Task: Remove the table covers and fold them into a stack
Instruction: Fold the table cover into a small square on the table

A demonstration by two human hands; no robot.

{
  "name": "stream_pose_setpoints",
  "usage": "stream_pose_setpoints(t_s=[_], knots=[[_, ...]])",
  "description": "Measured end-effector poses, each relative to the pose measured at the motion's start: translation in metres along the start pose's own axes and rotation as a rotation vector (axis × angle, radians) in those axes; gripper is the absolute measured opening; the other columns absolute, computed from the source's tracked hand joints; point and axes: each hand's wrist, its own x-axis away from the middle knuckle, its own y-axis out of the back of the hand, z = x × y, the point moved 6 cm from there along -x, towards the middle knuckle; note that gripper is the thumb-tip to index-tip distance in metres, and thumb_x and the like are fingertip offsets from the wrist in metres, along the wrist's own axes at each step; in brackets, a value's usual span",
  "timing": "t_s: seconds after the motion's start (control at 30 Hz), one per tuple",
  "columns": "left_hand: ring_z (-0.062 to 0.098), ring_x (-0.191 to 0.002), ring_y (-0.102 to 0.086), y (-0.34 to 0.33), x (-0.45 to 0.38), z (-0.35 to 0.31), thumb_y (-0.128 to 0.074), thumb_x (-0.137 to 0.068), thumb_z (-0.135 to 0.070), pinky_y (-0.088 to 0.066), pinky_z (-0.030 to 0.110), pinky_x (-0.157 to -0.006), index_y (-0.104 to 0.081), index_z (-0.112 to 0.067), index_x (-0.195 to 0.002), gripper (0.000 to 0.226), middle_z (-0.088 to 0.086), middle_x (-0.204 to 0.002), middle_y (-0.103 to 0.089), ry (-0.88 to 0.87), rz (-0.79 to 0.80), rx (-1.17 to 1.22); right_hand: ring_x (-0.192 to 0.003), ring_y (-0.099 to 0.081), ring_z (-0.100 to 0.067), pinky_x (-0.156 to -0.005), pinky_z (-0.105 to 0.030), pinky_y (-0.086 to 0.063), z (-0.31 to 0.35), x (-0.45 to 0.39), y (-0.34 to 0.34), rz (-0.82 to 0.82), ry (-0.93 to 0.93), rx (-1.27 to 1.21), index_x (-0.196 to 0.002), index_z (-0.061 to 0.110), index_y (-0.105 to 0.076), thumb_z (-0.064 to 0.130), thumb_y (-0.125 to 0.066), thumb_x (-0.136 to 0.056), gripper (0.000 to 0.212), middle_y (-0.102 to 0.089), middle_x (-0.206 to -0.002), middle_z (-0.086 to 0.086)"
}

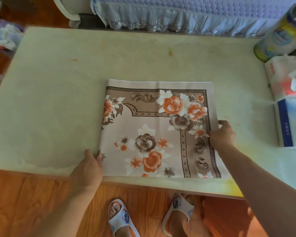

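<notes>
- Slippers (pixel 121 218) planted below, and up top a floral table cover (pixel 154 130) lies folded flat at the table's (pixel 58 82) near edge
- Left hand (pixel 89 166) pinches its left edge, right hand (pixel 223 133) grips the right
- Soft, light cloth, likely floppy; best taken by the corners
- Tissue packs (pixel 287 79) sit well right

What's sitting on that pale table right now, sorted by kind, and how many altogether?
Folded floral table cover, beige with orange and brown flowers: 1
Tissue packs, one white and red, one blue and white: 2
Round yellow and white tin: 1
Total: 4
</notes>
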Motion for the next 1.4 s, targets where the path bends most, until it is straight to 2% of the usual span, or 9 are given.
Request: stream_pose_setpoints(t_s=[0.07, 0.17, 0.33, 0.5, 0.97, 1.07, 1.17, 1.27, 1.4], knots=[[0.04, -0.098, -0.06, 0.007, 0.003, -0.017, -0.059, -0.097, -0.029, -0.052, 0.047, -0.073, -0.052, -0.007, -0.124, 0.036, 0.021, -0.109, -0.06, -0.206, -0.118, -0.193, -0.109, -0.058, -0.04, -0.086, -0.047, -0.054, 0.003, 0.005, -0.001, -0.004, 0.039, 0.089, -0.144, 0.012, -0.043, 0.006, -0.057, -0.092, 0.054, -0.059, -0.126, -0.02], [0.036, -0.138, -0.041, 0.007, -0.005, -0.057, -0.042, -0.102, -0.04, -0.043, 0.049, -0.11, -0.037, -0.012, -0.153, 0.058, 0.018, -0.15, -0.04, -0.524, -0.129, -0.241, -0.124, -0.041, -0.038, -0.1, -0.05, -0.044, 0.02, 0.019, -0.006, -0.162, 0.324, 0.444, -0.143, 0.014, -0.034, 0.01, -0.07, -0.083, 0.069, -0.041, -0.139, -0.017], [0.034, -0.156, -0.007, -0.003, -0.082, -0.111, -0.022, -0.101, -0.052, -0.016, 0.049, -0.126, -0.021, -0.016, -0.161, 0.07, 0.018, -0.168, -0.011, -0.638, -0.101, -0.22, -0.153, -0.005, -0.032, -0.125, -0.051, -0.014, 0.088, 0.036, -0.079, -0.024, 0.837, 0.468, -0.155, 0.02, -0.024, 0.033, -0.041, -0.102, 0.057, -0.016, -0.164, -0.011], [0.021, -0.157, 0.002, -0.011, -0.133, -0.111, -0.014, -0.099, -0.061, -0.004, 0.043, -0.127, -0.01, -0.033, -0.163, 0.069, 0.006, -0.171, -0.002, -0.62, -0.112, -0.189, -0.152, 0.024, -0.021, -0.125, -0.045, 0.01, 0.07, 0.001, -0.102, -0.035, 0.734, 0.568, -0.16, 0.033, 0.009, 0.064, -0.008, -0.102, 0.068, 0.013, -0.168, 0.001], [0.026, -0.157, 0.006, 0.013, -0.211, -0.138, -0.009, -0.097, -0.068, 0.0, 0.048, -0.127, -0.004, -0.033, -0.162, 0.074, 0.006, -0.171, 0.005, -0.546, -0.118, -0.231, -0.152, 0.026, -0.018, -0.126, -0.045, 0.006, 0.071, 0.004, -0.102, -0.058, 0.715, 0.612, -0.16, 0.033, 0.011, 0.065, -0.005, -0.101, 0.069, 0.015, -0.168, 0.003], [0.028, -0.156, 0.013, 0.018, -0.182, -0.137, -0.012, -0.101, -0.062, 0.006, 0.05, -0.126, -0.008, -0.027, -0.163, 0.072, 0.012, -0.17, 0.005, -0.496, -0.142, -0.277, -0.152, 0.024, -0.019, -0.126, -0.045, 0.005, 0.071, 0.006, -0.103, -0.047, 0.715, 0.623, -0.16, 0.032, 0.01, 0.065, -0.005, -0.101, 0.069, 0.014, -0.168, 0.002], [0.033, -0.156, 0.009, -0.002, -0.09, -0.124, -0.019, -0.103, -0.056, -0.002, 0.054, -0.126, -0.017, -0.023, -0.162, 0.068, 0.016, -0.169, -0.001, -0.671, -0.114, -0.222, -0.152, 0.024, -0.023, -0.125, -0.048, 0.006, 0.076, 0.006, -0.1, -0.032, 0.69, 0.625, -0.161, 0.03, 0.008, 0.061, -0.009, -0.102, 0.068, 0.013, -0.169, -0.002], [0.035, -0.155, 0.013, -0.046, -0.008, -0.103, -0.01, -0.104, -0.061, -0.004, 0.058, -0.125, -0.004, -0.028, -0.163, 0.068, 0.014, -0.169, 0.007, -0.686, -0.008, -0.279, -0.153, 0.02, -0.03, -0.125, -0.054, 0.004, 0.083, 0.051, -0.099, -0.097, 0.688, 0.534, -0.162, 0.025, -0.001, 0.049, -0.02, -0.107, 0.063, 0.01, -0.169, -0.009], [0.034, -0.157, 0.005, -0.057, -0.001, -0.1, -0.018, -0.102, -0.06, -0.007, 0.058, -0.125, -0.008, -0.029, -0.163, 0.069, 0.014, -0.17, 0.001, -0.632, -0.044, -0.265, -0.155, 0.015, -0.028, -0.125, -0.053, -0.002, 0.041, 0.165, -0.14, 0.149, 0.914, 0.513, -0.162, 0.028, -0.013, 0.051, -0.025, -0.107, 0.061, 0.001, -0.17, -0.007]])
